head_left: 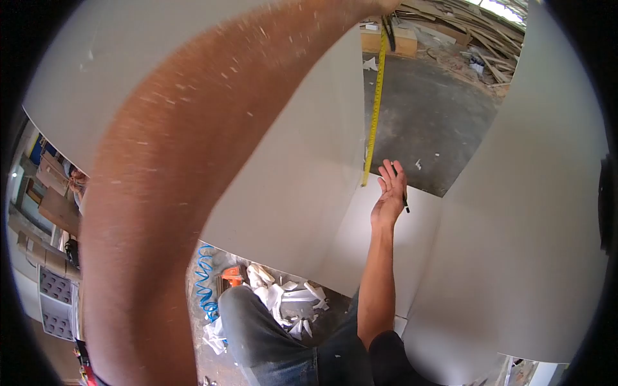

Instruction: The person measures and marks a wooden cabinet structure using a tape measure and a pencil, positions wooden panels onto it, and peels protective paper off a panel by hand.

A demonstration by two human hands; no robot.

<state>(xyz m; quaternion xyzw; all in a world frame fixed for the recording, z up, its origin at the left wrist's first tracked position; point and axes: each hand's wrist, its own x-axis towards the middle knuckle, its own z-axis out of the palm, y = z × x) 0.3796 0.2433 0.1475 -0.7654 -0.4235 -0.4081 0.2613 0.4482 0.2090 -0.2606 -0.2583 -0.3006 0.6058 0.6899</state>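
Observation:
My left arm stretches large across the view, and my left hand is cut off by the top edge. A yellow tape measure hangs down from it, with a dark strap-like piece just below the hand; the tape's case is hidden. The blade runs beside the edge of an upright white panel, its lower end close to a white board lower down. My right hand is raised near that end, palm visible and fingers stretched, with a slim black pencil or pen tucked along its outer side.
Another large white panel curves up on the right. White scraps, an orange tool and a coiled blue hose lie by my knee. Wood strips are piled at the back. Another person is at far left.

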